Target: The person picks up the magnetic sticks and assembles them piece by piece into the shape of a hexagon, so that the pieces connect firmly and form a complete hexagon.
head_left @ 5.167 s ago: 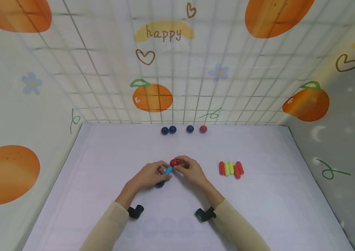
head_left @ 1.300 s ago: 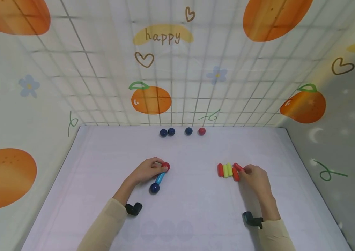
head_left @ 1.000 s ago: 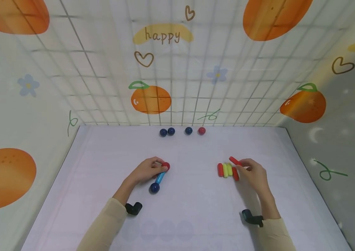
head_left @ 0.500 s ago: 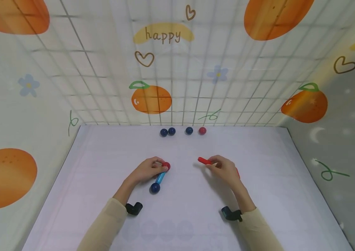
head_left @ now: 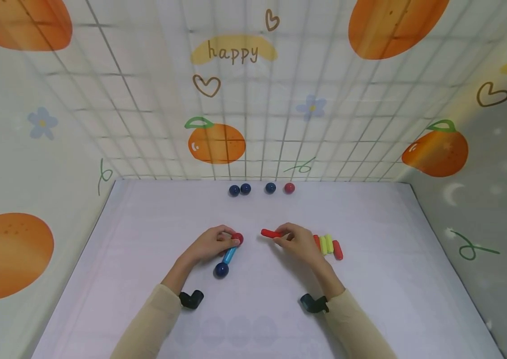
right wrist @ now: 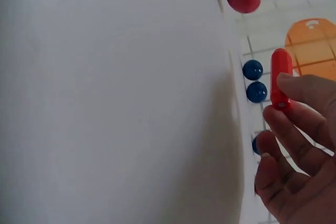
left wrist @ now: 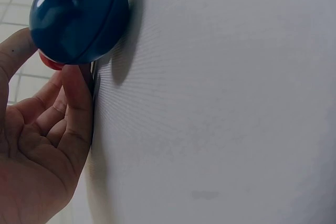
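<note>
My left hand [head_left: 210,244] pinches the red ball [head_left: 237,239] at the upper end of a joined piece. A light blue rod [head_left: 230,255] links that ball to a dark blue ball [head_left: 221,270], which rests on the table. Close up in the left wrist view, the dark blue ball [left wrist: 79,17] hides most of the rod. Between thumb and fingers my right hand [head_left: 300,243] grips a red rod [head_left: 270,233], its free end pointing left toward the red ball, with a gap between. A small hole shows in the end of the red rod [right wrist: 281,77] in the right wrist view.
Along the table's back edge stand several dark blue balls [head_left: 246,188] and a red ball [head_left: 289,188]. Right of my right hand lie two yellow-green rods [head_left: 326,244] between red rods [head_left: 338,250]. A printed curtain [head_left: 262,109] rises behind the white table [head_left: 145,209].
My right hand has picked a red rod from the row on the right and carried it left, toward the joined piece. The left hand has stayed on its red ball this past second.
</note>
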Available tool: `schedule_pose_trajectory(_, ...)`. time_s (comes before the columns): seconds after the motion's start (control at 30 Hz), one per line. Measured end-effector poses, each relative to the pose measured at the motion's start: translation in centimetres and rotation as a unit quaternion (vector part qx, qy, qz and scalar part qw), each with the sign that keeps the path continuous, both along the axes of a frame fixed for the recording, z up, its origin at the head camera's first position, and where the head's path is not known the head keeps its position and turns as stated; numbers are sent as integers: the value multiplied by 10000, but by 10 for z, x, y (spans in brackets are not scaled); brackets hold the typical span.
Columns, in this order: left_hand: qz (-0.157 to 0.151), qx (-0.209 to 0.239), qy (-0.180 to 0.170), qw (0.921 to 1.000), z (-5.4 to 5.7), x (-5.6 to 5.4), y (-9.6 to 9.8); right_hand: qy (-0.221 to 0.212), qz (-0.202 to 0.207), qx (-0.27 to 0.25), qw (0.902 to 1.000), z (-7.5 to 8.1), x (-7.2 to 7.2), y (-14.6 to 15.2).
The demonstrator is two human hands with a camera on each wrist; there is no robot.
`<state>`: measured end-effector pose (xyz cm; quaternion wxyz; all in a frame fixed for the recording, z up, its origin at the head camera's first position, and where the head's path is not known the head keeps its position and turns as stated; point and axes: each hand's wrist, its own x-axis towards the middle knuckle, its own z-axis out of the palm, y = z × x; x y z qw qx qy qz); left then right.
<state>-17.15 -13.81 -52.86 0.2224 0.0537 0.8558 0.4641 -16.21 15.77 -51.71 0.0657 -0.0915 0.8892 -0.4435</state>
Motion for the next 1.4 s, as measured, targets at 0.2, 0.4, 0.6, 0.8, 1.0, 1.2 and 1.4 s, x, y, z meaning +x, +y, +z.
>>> schedule_pose_trajectory(0.2, -3, 48, 1, 10000, 1, 1, 0, -39, 202, -13, 9998, -4, -1, -11)
schedule_pose_trajectory(0.4, -48, 193, -6, 9998, 4, 2, 0, -180, 380, -33, 9991, -7, -3, -21)
schedule_pose_trajectory(0.6, -100, 352, 59, 9993, 4, 2, -1, -214, 600, -71, 9979, -7, -5, -30)
schedule_pose_trajectory(0.8, -111, 357, 83, 9993, 4, 2, 0, -119, 793, 46, 9968, -9, -7, -37)
schedule_pose_trajectory(1.0, -100, 278, 72, 9995, 5, 1, 1, -92, 786, 96, 9968, -9, -8, -39)
schedule_pose_trajectory(1.2, -184, 21, 208, 9996, 4, -1, 0, 16, 906, 65, 9959, -10, -8, -38)
schedule_pose_trajectory(1.4, -498, -335, 603, 9964, 6, -6, 3, 114, 1071, 83, 9942, -10, -10, -39)
